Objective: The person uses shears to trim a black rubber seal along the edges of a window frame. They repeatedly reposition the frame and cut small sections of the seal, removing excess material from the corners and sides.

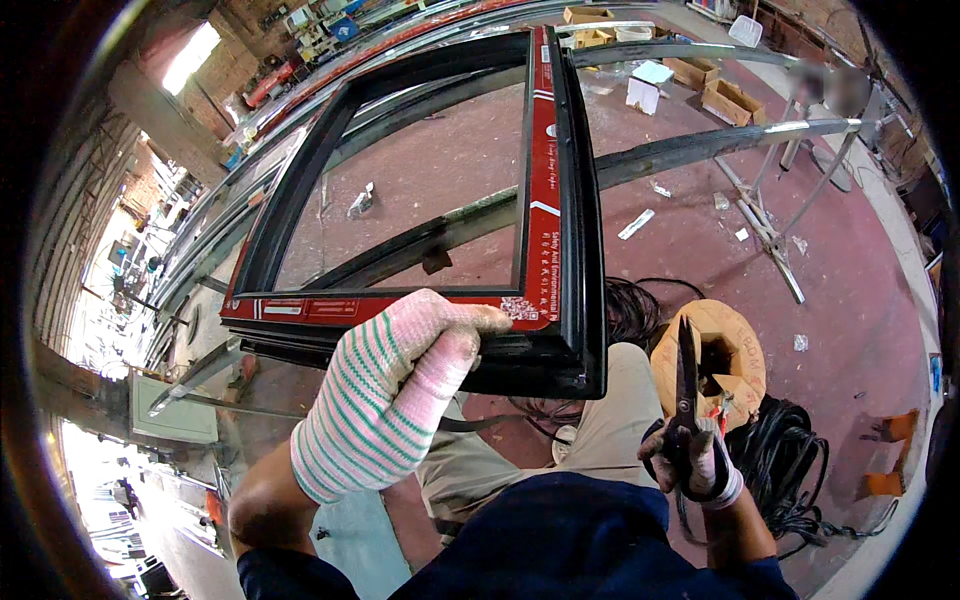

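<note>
A black rectangular window frame (pixel 580 300) with red printed film on its face lies across metal rails in front of me. My left hand (pixel 385 400), in a white-pink glove with green stripes, is closed at the near edge of this frame. Its fingertips reach along the red film close to the near right corner; part of the grip is hidden. Lower right, my right hand (pixel 710 465) is closed round the handles of large dark scissors (pixel 687 375). Their blades point upward, apart from the frame.
Long metal rails (pixel 700 150) run under and beyond the frame. At the right stand a tan wrapped roll (pixel 740 345) and tangled black strips (pixel 785 465). Cardboard boxes (pixel 735 102) and scraps lie on the reddish floor; long profiles (pixel 190 260) are stacked at the left.
</note>
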`<state>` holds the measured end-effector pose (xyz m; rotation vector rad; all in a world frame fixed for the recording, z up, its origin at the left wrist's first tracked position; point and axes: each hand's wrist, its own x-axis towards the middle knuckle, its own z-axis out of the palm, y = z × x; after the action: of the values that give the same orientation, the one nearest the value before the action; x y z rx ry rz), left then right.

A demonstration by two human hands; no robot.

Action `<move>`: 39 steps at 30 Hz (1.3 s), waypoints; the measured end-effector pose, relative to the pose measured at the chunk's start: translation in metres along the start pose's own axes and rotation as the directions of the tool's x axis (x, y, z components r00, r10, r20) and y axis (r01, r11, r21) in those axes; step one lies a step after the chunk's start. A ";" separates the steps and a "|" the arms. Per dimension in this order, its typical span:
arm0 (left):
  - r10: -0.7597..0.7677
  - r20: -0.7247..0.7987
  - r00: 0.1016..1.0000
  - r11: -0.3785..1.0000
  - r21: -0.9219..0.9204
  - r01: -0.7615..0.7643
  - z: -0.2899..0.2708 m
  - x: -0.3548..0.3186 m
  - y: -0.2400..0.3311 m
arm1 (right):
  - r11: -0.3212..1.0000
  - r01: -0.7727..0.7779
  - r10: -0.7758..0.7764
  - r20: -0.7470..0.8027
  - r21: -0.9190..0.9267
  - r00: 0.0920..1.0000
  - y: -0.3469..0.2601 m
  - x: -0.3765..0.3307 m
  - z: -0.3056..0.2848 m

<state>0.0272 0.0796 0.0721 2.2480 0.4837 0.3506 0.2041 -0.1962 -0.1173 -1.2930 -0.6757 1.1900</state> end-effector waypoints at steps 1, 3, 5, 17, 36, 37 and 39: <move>-0.078 0.035 0.996 0.995 -0.063 0.080 -0.003 -0.001 0.005 | 1.000 0.008 -0.008 -0.002 0.005 1.000 -0.001 0.000 0.004; 0.060 -0.008 0.998 0.998 -0.017 -0.060 -0.001 -0.006 -0.006 | 1.000 -0.007 0.006 0.012 0.020 1.000 0.001 0.000 0.010; 0.055 -0.018 0.998 0.996 -0.063 -0.056 0.002 -0.012 -0.007 | 0.999 0.035 -0.035 -0.001 -0.022 0.999 0.003 0.004 0.015; -0.106 0.024 0.994 0.938 -0.329 0.108 0.014 -0.039 -0.025 | 0.914 0.096 -0.075 0.068 -0.395 0.995 -0.013 -0.013 0.038; -0.343 0.186 0.921 0.700 -0.603 0.382 0.038 -0.097 -0.100 | 0.888 -0.117 0.273 0.304 -0.445 0.913 -0.023 0.020 0.095; -0.344 0.183 0.921 0.693 -0.612 0.380 0.036 -0.098 -0.102 | 0.878 -0.123 0.289 0.308 -0.463 0.906 -0.023 0.020 0.095; -0.354 0.164 0.921 0.693 -0.615 0.376 0.035 -0.100 -0.103 | 0.873 -0.151 0.311 0.293 -0.463 0.904 -0.019 0.021 0.098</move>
<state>-0.0715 0.0751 -0.0376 1.4426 0.6664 0.2201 0.1271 -0.1393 -0.0831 -1.5742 -1.1239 1.5603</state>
